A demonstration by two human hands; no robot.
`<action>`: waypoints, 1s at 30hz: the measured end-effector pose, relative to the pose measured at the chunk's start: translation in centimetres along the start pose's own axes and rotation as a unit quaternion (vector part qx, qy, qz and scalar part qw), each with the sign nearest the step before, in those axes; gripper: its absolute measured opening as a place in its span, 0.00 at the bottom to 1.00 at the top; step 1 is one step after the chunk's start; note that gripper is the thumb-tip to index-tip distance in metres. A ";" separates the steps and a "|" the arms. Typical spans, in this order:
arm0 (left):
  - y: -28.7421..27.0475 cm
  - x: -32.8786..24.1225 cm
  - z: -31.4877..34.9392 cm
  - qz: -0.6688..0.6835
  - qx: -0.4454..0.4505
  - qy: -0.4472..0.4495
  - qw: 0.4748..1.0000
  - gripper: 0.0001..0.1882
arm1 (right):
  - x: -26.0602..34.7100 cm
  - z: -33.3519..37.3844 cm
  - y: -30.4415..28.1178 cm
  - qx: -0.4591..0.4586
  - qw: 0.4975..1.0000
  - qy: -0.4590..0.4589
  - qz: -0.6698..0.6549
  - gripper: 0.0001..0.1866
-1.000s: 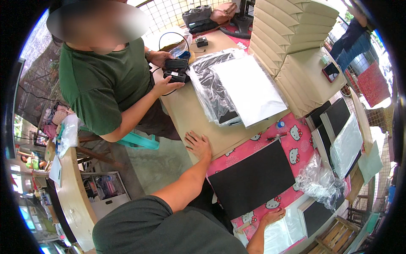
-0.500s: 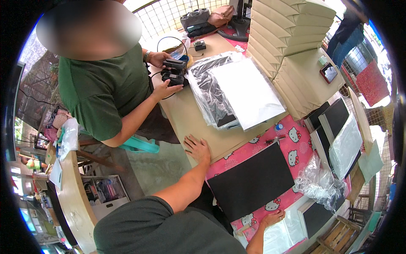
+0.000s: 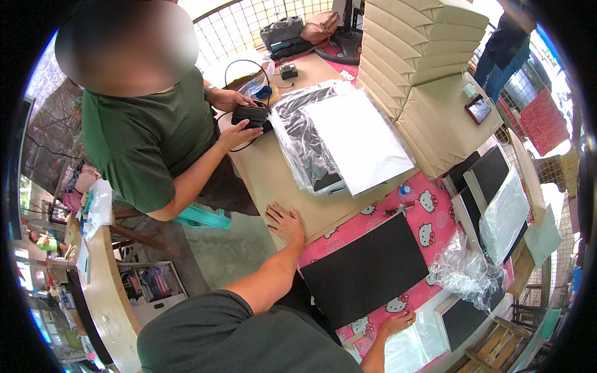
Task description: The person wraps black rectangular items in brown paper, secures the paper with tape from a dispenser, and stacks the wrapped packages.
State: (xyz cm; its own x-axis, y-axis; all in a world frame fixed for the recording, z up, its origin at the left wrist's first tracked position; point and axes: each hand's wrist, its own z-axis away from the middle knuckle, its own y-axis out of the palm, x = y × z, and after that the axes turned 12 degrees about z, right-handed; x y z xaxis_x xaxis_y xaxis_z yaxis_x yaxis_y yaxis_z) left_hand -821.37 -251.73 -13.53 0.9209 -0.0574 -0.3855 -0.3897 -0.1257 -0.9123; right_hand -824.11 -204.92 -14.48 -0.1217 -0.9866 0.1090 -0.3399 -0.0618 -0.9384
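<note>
Currently, the left hand (image 3: 286,224) spreads on beige board (image 3: 277,189); the right hand (image 3: 396,323) curls by clear plastic (image 3: 413,343), grip unclear.

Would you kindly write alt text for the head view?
A person's left hand rests flat on a tan sheet and the right hand lies by clear plastic, with a black board between them on pink cloth. At upper left, a co-worker in green holds a black device.

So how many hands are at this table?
4: the wearer's left hand on a flat tan board, right hand beside clear plastic; a green-shirted person's two hands on a boxy black device. Others may be hidden.
</note>
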 end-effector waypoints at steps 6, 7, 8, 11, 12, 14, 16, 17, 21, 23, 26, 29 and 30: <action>-0.1 -0.1 0.1 0.004 0.013 -0.002 1.000 0.34 | -0.5 0.0 0.4 -0.003 1.000 -0.006 0.011 0.13; -0.1 -0.1 0.1 0.004 0.010 -0.001 1.000 0.34 | -0.5 0.0 0.4 -0.005 1.000 -0.006 0.010 0.13; 0.0 0.0 0.1 0.004 0.010 -0.001 1.000 0.34 | -0.4 0.0 0.4 -0.004 1.000 -0.006 0.010 0.13; 0.1 0.1 0.0 -0.006 0.001 0.005 1.000 0.35 | -0.1 -0.1 0.1 -0.004 1.000 -0.005 0.017 0.13; 0.2 0.1 0.0 -0.010 -0.001 0.006 1.000 0.35 | 0.0 -0.1 0.0 -0.003 1.000 -0.005 0.015 0.13; 0.2 0.0 0.1 -0.013 -0.003 0.007 1.000 0.35 | 0.1 -0.1 0.0 -0.002 1.000 -0.004 0.013 0.13; 0.1 -0.1 0.1 -0.011 -0.012 0.008 1.000 0.34 | 0.0 -0.1 0.1 0.000 1.000 -0.001 0.013 0.13; 0.1 -0.2 0.1 -0.011 -0.012 0.008 1.000 0.34 | -0.1 -0.1 0.1 0.000 1.000 -0.001 0.013 0.13; 0.0 -0.1 0.1 -0.009 -0.014 0.003 1.000 0.34 | -0.2 -0.1 0.2 0.009 1.000 0.003 0.015 0.15; 0.0 0.0 0.1 -0.006 -0.011 0.002 1.000 0.34 | -0.2 0.0 0.1 0.019 1.000 0.006 0.017 0.16; -0.1 0.1 0.0 0.004 -0.004 0.001 1.000 0.34 | 0.1 0.1 -0.1 0.033 0.999 0.010 0.026 0.16; -0.1 -0.2 0.2 -0.002 0.002 0.003 1.000 0.35 | 0.4 0.3 -0.8 0.024 0.999 0.029 0.023 0.16; -0.1 -0.3 0.1 -0.012 0.008 -0.004 1.000 0.35 | 0.5 0.3 -1.0 0.031 0.999 0.035 0.013 0.15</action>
State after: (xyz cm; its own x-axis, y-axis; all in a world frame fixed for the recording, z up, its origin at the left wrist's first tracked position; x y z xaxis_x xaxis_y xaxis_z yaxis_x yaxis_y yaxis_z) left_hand -821.66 -251.65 -13.36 0.9304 -0.0472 -0.3636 -0.3667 -0.1116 -0.9236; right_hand -823.58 -205.39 -13.57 -0.1947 -0.9753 0.1048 -0.2770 -0.0478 -0.9597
